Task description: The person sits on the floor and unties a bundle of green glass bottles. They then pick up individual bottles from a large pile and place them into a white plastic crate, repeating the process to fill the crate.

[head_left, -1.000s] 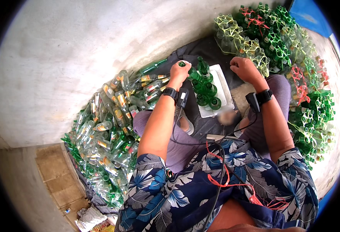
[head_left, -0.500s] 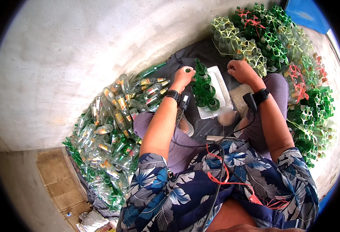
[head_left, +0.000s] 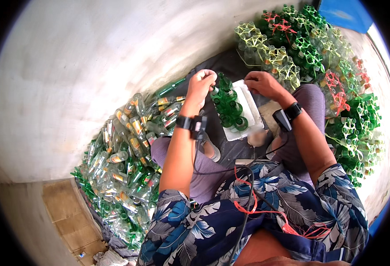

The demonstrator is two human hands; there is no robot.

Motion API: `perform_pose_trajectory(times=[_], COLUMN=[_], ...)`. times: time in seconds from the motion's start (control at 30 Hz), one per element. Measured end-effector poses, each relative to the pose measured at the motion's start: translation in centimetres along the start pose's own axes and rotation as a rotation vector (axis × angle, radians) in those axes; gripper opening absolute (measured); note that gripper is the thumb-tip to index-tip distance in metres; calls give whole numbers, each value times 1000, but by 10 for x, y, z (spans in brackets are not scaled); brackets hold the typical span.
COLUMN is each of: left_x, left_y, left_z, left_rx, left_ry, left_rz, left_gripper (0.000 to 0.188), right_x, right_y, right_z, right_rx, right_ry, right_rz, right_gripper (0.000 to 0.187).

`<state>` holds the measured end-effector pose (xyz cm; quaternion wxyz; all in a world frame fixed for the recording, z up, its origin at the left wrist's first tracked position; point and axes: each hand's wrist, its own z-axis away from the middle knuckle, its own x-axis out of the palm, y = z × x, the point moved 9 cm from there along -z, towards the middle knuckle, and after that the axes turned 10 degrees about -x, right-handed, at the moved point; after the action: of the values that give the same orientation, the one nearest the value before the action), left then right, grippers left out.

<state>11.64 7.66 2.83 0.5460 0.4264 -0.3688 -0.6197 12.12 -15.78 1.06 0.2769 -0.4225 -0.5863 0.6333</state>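
Several green glass bottles [head_left: 230,106] stand packed together on a white shallow tray [head_left: 251,106] between my knees. My left hand [head_left: 199,90] is raised at their far left, thumb and fingers pressed together just above a bottle neck. Whatever the fingertips may hold does not show. On the far right of the group, my right hand [head_left: 266,84] is curled over the tray's far edge, apart from the bottles. Its fingers are closed, and their inside is hidden.
Loose clear and green bottles [head_left: 128,164] are heaped on my left along the pale wall [head_left: 93,66]. Bundles of bottles tied with yellow, green and red strapping [head_left: 288,48] stand on the right. A round pale object [head_left: 258,138] lies by the tray. Black cables hang from my wrists.
My left hand has moved up and away from the bottle neck it was at. My right hand has shifted left, closer to the bottles. The whole view has tilted slightly.
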Motion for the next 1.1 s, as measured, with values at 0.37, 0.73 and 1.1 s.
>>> perform_pose_trajectory(times=[0.37, 0.73, 1.1], left_x=[81, 101, 100], left_y=[6, 6, 5], left_z=[32, 35, 30], left_rx=[-21, 24, 35], left_ry=[-432, -498, -439], left_rz=[358, 478, 578], left_gripper=[12, 14, 15], right_x=[41, 31, 25], right_y=[-28, -28, -46], right_z=[5, 10, 14], right_rx=[-70, -114, -163], right_ry=[-28, 55, 22], right_rz=[-306, -298, -381], right_gripper=[28, 22, 26])
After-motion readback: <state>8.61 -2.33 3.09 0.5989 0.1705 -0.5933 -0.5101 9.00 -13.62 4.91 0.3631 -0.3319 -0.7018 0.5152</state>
